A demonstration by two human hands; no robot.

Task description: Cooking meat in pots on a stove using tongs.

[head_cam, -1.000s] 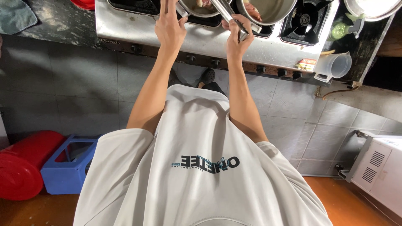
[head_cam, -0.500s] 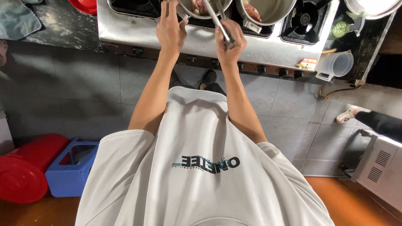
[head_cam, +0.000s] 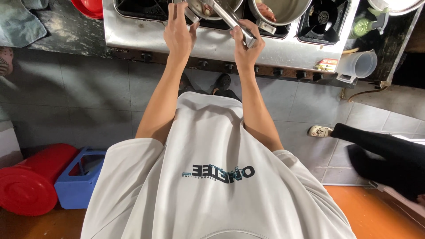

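I look straight down my white shirt at a steel gas stove [head_cam: 283,44]. My left hand [head_cam: 179,33] grips the short handle [head_cam: 191,14] of a metal pan [head_cam: 217,9] on the middle burner. My right hand [head_cam: 245,46] is closed around the end of long steel tongs [head_cam: 228,17], which reach up into that pan. A second steel pot [head_cam: 281,9] with pale food stands just right of the pan.
A clear plastic jug [head_cam: 358,66] and a green bottle [head_cam: 363,26] stand at the stove's right. Another person's dark trouser leg [head_cam: 385,155] and sandalled foot [head_cam: 319,131] are on the tiled floor at right. A red bin [head_cam: 31,183] and blue crate [head_cam: 75,181] sit lower left.
The right hand has slid down the tongs towards the stove's front edge. Another person's leg and foot have stepped into view from the right. The left hand stays on the pan handle.
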